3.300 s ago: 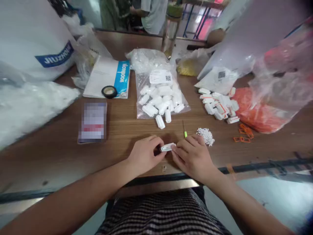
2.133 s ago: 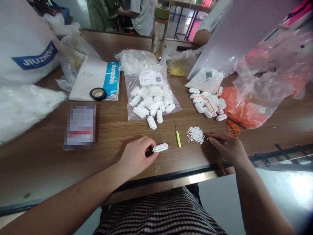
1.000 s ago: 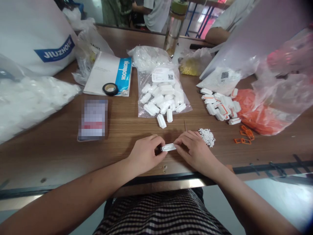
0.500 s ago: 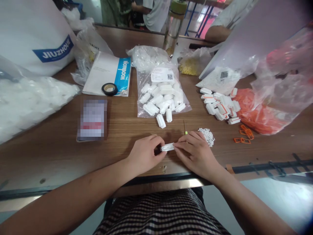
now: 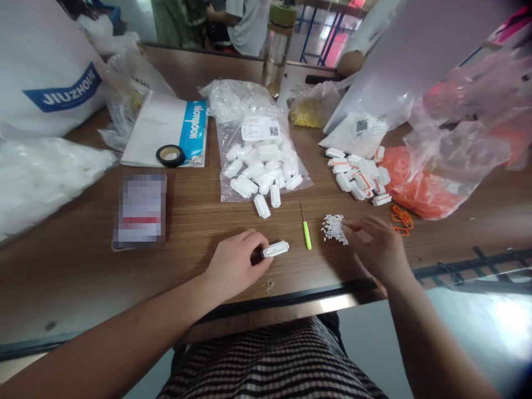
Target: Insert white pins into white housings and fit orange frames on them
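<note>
Between thumb and fingers, my left hand holds a white plastic connector housing with a row of small slots along its face. My right hand is over the right edge of a pile of tiny white plastic pieces. Its fingers are smeared by motion, so whether they grip a piece cannot be seen. A thin screwdriver-like tool with a yellow-green handle lies between the housing and the pile.
A clear bag spills white housings at the middle. Orange-trimmed housings, orange frames and a bag of orange parts lie right. Left are a notebook, black tape roll and blurred flat object. A bottle stands behind.
My right hand has let go of the housing and moved right to the pile of tiny pieces. The tool's handle is uncovered. My left hand still holds the housing. The view has shifted slightly.
</note>
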`<act>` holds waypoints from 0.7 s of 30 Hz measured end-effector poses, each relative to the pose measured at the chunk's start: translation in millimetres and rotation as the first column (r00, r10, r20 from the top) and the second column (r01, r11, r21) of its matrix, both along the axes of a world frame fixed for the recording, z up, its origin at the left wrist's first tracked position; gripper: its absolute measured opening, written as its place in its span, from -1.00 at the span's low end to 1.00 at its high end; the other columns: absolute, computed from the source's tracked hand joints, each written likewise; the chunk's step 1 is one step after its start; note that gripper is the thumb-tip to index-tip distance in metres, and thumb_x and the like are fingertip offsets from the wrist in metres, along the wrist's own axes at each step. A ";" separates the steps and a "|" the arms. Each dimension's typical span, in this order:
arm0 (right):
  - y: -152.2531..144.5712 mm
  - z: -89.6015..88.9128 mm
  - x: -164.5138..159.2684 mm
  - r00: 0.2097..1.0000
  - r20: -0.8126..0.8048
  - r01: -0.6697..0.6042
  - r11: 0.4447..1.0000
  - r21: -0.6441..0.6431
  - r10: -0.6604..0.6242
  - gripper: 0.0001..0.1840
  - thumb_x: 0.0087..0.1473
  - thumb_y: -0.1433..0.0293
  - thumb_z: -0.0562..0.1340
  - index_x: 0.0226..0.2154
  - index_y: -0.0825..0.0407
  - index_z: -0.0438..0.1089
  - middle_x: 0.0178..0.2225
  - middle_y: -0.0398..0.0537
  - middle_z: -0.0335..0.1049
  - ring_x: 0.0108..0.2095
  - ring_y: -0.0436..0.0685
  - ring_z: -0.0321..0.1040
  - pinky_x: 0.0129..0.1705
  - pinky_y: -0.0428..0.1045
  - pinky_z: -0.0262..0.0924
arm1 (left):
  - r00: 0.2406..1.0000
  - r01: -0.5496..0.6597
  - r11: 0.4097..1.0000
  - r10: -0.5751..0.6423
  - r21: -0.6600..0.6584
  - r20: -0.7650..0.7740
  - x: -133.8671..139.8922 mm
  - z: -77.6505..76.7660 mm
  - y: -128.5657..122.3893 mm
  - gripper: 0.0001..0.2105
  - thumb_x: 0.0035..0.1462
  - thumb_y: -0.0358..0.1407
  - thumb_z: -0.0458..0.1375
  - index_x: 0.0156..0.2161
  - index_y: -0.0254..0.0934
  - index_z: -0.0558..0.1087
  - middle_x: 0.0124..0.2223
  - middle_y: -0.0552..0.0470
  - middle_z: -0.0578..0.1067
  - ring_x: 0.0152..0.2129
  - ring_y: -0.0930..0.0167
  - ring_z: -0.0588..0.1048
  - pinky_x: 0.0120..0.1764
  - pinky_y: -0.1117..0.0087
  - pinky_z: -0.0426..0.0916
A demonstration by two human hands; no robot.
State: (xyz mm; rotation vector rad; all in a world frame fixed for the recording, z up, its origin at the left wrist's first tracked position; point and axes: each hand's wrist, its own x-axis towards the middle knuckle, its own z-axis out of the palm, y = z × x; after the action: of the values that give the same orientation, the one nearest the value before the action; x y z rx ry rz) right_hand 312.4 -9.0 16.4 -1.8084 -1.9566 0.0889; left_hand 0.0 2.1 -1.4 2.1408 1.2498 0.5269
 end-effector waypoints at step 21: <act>6.0 -11.6 46.9 0.914 0.402 -0.012 0.995 -0.097 0.050 -0.76 0.12 0.33 0.17 -0.38 -0.02 0.56 -0.35 -0.03 0.55 -0.26 0.23 0.43 -0.18 0.10 0.07 | 1.000 0.006 1.000 -0.007 -0.003 -0.011 1.0 0.6 0.5 -0.94 0.14 -0.30 0.19 -0.29 -0.22 0.41 -0.43 0.13 0.35 -0.52 0.45 0.32 -0.40 0.40 0.18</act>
State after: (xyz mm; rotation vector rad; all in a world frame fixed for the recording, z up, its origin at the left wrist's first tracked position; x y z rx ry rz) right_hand 359.3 -3.0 4.8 -1.9794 -2.2953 -0.2055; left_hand 1.0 2.6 -0.9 2.1474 1.2484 0.5113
